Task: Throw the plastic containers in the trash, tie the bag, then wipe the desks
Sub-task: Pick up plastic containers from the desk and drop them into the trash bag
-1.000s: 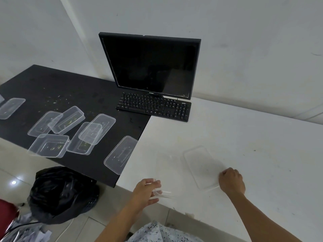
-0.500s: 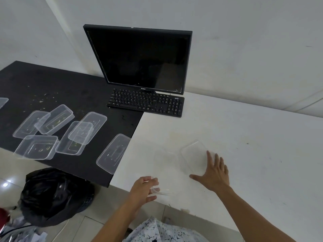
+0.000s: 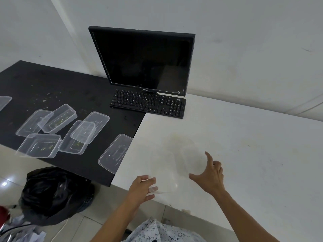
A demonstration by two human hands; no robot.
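Both are judged light, flimsy, slippery, best gripped at rims: near container [image 3: 163, 173] is pinched by left hand [image 3: 141, 187]; right hand [image 3: 210, 178] is spread empty beside far container [image 3: 190, 154].

We see soft, even, fairly dim light with no hard shadows. A small bright glare spot sits on the glossy pale floor tile [image 3: 4, 183], and the crumpled black plastic trash bag [image 3: 56, 193] carries a grey sheen on its folds. The black flat monitor screen [image 3: 145, 60] shows a faint murky reflection. On the white desk top [image 3: 244, 154] the clear plastic container [image 3: 164, 172] almost vanishes for lack of contrast, its edges smeared near the left hand [image 3: 141, 187]. Straight wall lines bow toward the frame edges, and the corners look soft.
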